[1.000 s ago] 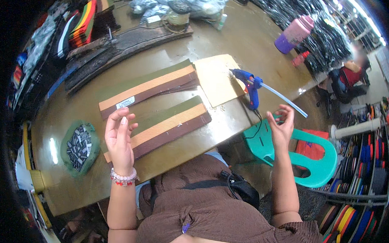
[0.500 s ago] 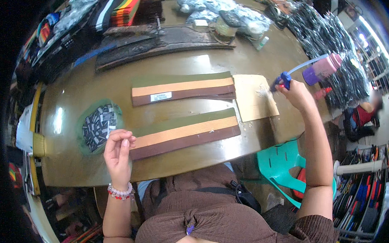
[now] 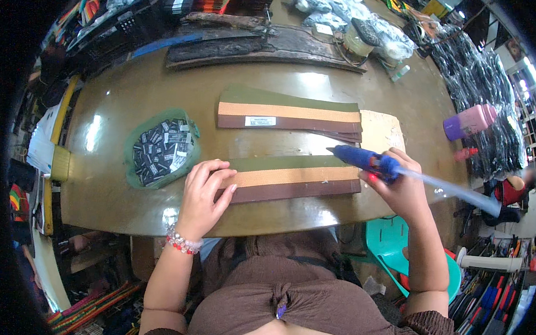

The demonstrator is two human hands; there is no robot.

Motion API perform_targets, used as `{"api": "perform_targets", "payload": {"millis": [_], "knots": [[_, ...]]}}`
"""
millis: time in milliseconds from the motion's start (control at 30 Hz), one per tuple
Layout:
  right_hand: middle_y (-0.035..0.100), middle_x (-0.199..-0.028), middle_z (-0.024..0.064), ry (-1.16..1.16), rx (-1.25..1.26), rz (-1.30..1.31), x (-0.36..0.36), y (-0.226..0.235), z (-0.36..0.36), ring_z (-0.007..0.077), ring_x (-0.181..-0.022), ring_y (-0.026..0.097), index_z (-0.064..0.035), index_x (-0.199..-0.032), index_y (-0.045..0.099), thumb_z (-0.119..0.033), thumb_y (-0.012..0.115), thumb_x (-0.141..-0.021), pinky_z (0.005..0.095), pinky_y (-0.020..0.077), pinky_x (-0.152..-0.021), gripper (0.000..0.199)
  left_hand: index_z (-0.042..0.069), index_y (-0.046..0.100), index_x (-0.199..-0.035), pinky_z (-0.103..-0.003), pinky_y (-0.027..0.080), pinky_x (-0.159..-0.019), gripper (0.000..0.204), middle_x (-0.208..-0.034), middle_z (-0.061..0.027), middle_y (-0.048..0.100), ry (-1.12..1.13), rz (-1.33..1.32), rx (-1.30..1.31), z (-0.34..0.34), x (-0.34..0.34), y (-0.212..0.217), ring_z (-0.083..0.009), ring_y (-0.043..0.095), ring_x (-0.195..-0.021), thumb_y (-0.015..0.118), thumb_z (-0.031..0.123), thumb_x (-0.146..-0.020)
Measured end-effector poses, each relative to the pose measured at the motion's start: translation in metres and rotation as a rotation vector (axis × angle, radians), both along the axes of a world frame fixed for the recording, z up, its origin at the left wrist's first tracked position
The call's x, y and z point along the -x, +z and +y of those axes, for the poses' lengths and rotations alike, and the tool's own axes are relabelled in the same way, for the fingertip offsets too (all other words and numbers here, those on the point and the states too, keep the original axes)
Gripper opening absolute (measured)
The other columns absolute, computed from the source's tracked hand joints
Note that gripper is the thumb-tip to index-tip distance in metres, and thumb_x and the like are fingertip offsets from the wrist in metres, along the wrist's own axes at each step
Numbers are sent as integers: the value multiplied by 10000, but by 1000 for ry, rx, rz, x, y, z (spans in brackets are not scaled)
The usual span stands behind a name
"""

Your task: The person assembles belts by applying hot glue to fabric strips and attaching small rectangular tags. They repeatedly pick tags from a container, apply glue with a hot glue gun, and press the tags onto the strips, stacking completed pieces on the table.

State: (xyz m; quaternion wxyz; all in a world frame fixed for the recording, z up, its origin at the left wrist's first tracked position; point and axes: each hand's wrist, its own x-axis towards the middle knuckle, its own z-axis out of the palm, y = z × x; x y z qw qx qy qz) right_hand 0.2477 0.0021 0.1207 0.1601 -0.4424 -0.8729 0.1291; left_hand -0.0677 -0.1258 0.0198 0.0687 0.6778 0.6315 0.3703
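L hand (image 3: 203, 192) lies flat, fingers spread, pressing the left end of the near striped fabric strip of olive, tan and brown bands (image 3: 291, 180), which runs left-right along the table's front edge. R hand (image 3: 400, 187) is wrapped tight round a blue glue gun (image 3: 363, 159) w/ a clear stick out the back, nozzle pointing left just over the strip's right end, so R is nearer that end. A 2nd matching strip w/ a white label (image 3: 288, 116) lies parallel farther back, and a green pouch of small black tags (image 3: 161, 149) sits beside the L hand on the glossy brown table (image 3: 114, 186).

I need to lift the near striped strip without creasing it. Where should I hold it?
Probably the right end of the near strip, from the right: the left hand pins the left end, and the right end lies flat and free under the glue gun.
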Motion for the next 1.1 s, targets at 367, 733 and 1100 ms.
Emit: {"api": "perform_targets", "payload": {"millis": [367, 733, 1100], "knots": [[603, -812, 19, -505, 124, 790, -77, -31, -8, 48, -606, 515, -3, -1038, 620, -196, 612, -919, 208, 398, -537, 226, 51, 626, -1004, -372, 481, -808, 197, -932, -112, 553, -381, -39, 49, 66, -106, 9, -280, 557, -913, 640, 147, -833], [628, -719, 217, -462, -59, 87, -107, -30, 84, 345, -662, 621, 1, -950, 666, -392, 687, -795, 394, 474, -649, 423, 22, 563, -838, -398, 490, -737, 146, -829, -144, 544, -506, -39, -26, 82, -167, 7, -303, 572, -817, 592, 164, -858], [652, -850, 217, -291, -217, -179, -57, 12, 71, 380, -791, 639, -26, -910, 671, -393, 662, -817, 446, 488, -693, 378, 49, 592, -942, -356, 491, -780, 207, -1005, -85, 603, -957, -2, 215, 36, -193, -5, -245, 591, -891, 646, 213, -827]]}}
